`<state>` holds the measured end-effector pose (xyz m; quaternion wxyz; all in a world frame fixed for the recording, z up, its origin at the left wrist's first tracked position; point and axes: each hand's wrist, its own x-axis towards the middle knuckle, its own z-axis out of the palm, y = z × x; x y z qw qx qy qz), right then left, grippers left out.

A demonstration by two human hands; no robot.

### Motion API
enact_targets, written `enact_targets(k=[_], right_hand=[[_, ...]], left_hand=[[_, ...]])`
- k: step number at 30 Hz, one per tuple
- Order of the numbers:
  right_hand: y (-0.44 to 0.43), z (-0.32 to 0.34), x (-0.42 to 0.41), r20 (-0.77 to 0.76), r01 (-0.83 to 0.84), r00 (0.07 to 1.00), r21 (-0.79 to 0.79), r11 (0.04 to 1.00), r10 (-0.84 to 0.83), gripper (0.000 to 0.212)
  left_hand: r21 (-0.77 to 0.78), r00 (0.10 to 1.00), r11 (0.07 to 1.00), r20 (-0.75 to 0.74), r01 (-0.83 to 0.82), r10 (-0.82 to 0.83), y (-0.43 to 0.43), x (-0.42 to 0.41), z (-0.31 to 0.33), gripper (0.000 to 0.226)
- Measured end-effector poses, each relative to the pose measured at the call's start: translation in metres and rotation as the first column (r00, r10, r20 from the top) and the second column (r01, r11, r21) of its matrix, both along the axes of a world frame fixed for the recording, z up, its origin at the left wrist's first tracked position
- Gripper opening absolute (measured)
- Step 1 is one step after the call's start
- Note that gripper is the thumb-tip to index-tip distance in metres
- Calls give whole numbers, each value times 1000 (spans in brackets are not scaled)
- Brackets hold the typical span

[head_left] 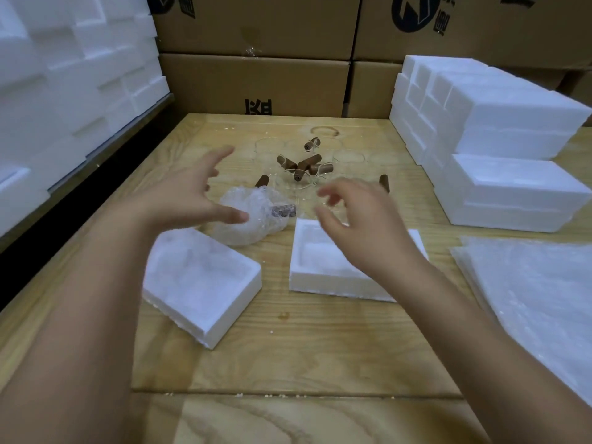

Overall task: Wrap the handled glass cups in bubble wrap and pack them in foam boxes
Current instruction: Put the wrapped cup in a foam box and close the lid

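Note:
A cup wrapped in bubble wrap lies on the wooden table, its brown handle poking out to the right. My left hand hovers just left of it, fingers spread, holding nothing. My right hand hangs above the right foam box half, fingers loosely curled and empty. A second foam box half lies hollow side up at the front left. Several bare glass cups with brown handles stand clustered further back.
A stack of bubble wrap sheets lies at the right. White foam boxes are stacked at the back right, and more foam is piled along the left. Cardboard cartons wall off the back.

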<state>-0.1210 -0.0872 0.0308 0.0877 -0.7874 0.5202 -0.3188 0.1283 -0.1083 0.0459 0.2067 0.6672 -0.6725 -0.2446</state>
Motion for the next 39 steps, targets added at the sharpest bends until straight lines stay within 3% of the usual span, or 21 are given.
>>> enact_targets(k=[4, 9, 13, 17, 20, 22, 25, 32, 36, 39], right_hand=[[-38, -3, 41, -269, 46, 963, 223, 974, 16, 34], [-58, -18, 48, -301, 137, 951, 215, 967, -68, 29], [-58, -19, 48, -233, 127, 969, 187, 974, -81, 27], [-51, -10, 41, -66, 41, 997, 44, 998, -38, 33], [-44, 3, 25, 231, -96, 968, -6, 995, 95, 22], [-40, 11, 6, 449, -118, 889, 47, 992, 85, 13], [-36, 17, -27, 712, -248, 700, 173, 953, 53, 15], [-18, -15, -71, 826, -245, 561, 233, 941, -59, 25], [-12, -22, -77, 872, -331, 490, 193, 924, -6, 32], [-11, -21, -75, 864, -332, 501, 133, 934, 55, 36]], left_hand=[[102, 997, 995, 67, 23, -30, -25, -12, -24, 114], [-12, 997, 1000, 74, 15, -14, -31, -7, -42, 89], [-140, 995, 989, 95, 49, -36, -31, -4, -40, 81], [-330, 999, 943, 19, 45, -41, -27, -8, -23, 82], [-456, 995, 885, 11, 95, -102, -19, -25, -9, 86], [-526, 991, 845, -27, 98, -132, -14, -42, -2, 86], [-573, 979, 811, -66, 121, -192, -7, -70, 2, 82], [-570, 947, 779, -3, 262, -320, 7, -107, -20, 86], [-561, 948, 789, -22, 251, -318, 7, -109, -20, 87], [-556, 947, 792, -29, 250, -320, 6, -107, -21, 89]])
